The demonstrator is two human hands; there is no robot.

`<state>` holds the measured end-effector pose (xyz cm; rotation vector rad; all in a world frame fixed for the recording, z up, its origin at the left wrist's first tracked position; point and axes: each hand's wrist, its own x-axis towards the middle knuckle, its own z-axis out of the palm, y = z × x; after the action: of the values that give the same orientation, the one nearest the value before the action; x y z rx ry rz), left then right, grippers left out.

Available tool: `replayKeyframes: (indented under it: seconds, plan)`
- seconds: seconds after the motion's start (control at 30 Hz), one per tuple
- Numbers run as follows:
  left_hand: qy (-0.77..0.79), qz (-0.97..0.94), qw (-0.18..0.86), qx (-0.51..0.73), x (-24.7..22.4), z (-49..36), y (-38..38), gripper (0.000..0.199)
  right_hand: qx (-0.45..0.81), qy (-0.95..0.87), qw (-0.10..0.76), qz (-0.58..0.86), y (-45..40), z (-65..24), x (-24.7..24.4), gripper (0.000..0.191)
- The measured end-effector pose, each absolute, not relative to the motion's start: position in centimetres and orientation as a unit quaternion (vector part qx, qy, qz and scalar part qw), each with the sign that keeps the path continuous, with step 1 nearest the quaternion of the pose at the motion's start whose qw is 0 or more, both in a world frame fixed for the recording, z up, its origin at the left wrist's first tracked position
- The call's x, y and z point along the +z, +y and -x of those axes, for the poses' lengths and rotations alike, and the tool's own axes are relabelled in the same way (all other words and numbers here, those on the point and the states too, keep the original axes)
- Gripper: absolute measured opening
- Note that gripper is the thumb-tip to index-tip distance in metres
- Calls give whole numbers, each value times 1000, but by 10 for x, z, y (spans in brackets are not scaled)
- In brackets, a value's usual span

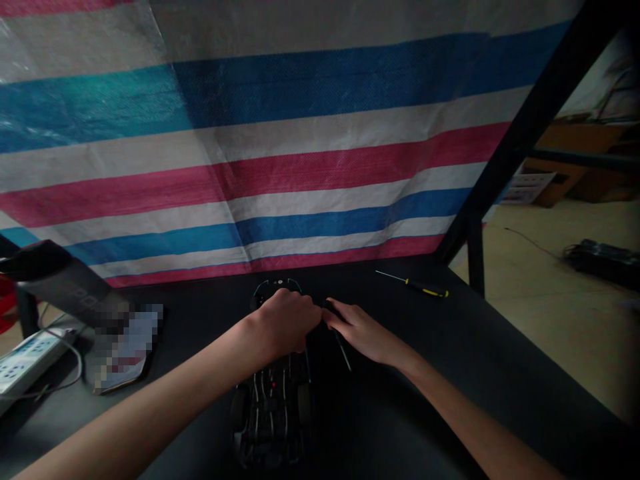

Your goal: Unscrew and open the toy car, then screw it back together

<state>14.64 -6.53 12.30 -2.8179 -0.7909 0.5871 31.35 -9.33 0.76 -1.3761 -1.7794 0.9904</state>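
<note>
A black toy car point(270, 407) lies upside down on the black table, its underside and wheels facing up. My left hand point(285, 320) is closed above the car's far half, hiding part of it. Its fingers curl downward, and what they hold, if anything, is hidden. To the right of the car, my right hand point(357, 327) grips the dark handle of a screwdriver point(343, 350), whose thin metal shaft slants down toward the table. The fingertips of both hands nearly meet by the handle. A second screwdriver point(425, 289), black and yellow, lies farther back on the right.
On the left are a grey bottle point(75, 283), a phone point(133, 350) and a white power strip point(33, 363) with cables. A striped plastic sheet point(300, 153) hangs behind the table point(425, 340). A black metal frame post point(520, 133) rises at the right.
</note>
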Motion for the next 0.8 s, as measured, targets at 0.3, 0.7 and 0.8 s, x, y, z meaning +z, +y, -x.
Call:
replayKeyframes:
  seconds: [0.3, 0.7, 0.8]
  plan:
    - [-272, 936, 78, 211, 117, -153, -63, 33, 381, -680, 331, 532, -93, -313, 11, 49]
    - [-270, 935, 90, 211, 113, -153, -67, 27, 385, -679, 342, 524, -93, -314, 10, 52]
    - [-269, 931, 87, 229, 114, -156, -69, 28, 384, -681, 343, 521, -93, -314, 10, 51]
